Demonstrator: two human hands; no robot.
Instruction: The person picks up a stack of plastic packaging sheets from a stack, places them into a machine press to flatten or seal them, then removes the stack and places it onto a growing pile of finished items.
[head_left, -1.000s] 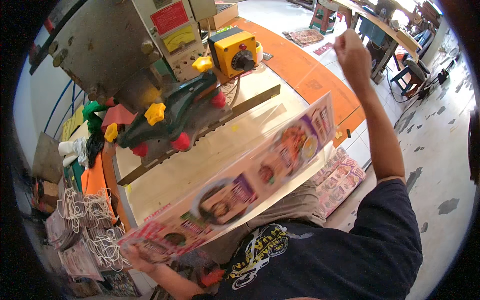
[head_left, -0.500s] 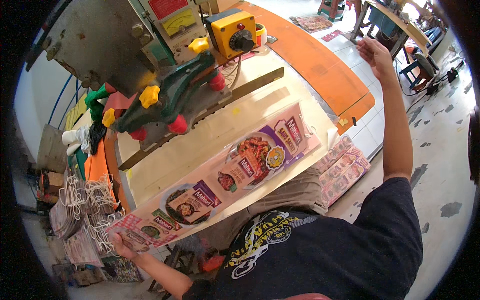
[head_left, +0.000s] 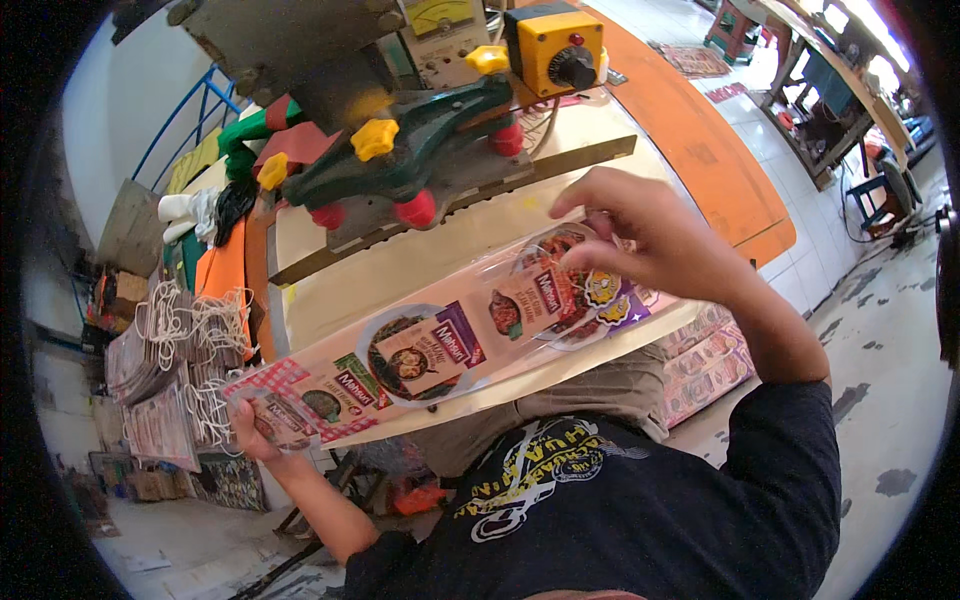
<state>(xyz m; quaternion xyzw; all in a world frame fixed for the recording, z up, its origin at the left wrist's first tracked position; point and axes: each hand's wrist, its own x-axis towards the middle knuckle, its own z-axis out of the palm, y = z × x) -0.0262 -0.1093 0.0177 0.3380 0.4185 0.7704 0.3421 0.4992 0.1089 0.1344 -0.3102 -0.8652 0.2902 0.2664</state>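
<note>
A long pink printed plastic sheet [head_left: 410, 355] with food pictures lies slantwise across a cream-coloured work surface [head_left: 335, 300]. My left hand [head_left: 258, 435] grips its near left end, by the red checked corner. Over the sheet's right end is my right hand [head_left: 650, 235], with curved fingers and the thumb held apart; part of that end is hidden behind it. Whether its lower fingers touch the sheet, I cannot tell. Beyond the sheet stands a press machine with a dark green arm [head_left: 420, 145], yellow knobs, red feet and a straight metal bar [head_left: 460, 205].
A yellow control box [head_left: 540, 50] with a black dial sits at the machine's right. An orange tabletop [head_left: 690, 130] curves away behind. Bundles of printed sheets with white strings [head_left: 185, 325] hang at left. More printed sheets [head_left: 710, 360] are stacked at the right, below the surface.
My right hand has swung down and inward from the far right to the sheet's right end. My left hand keeps its grip. The view has shifted, moving the machine rightward in it.
</note>
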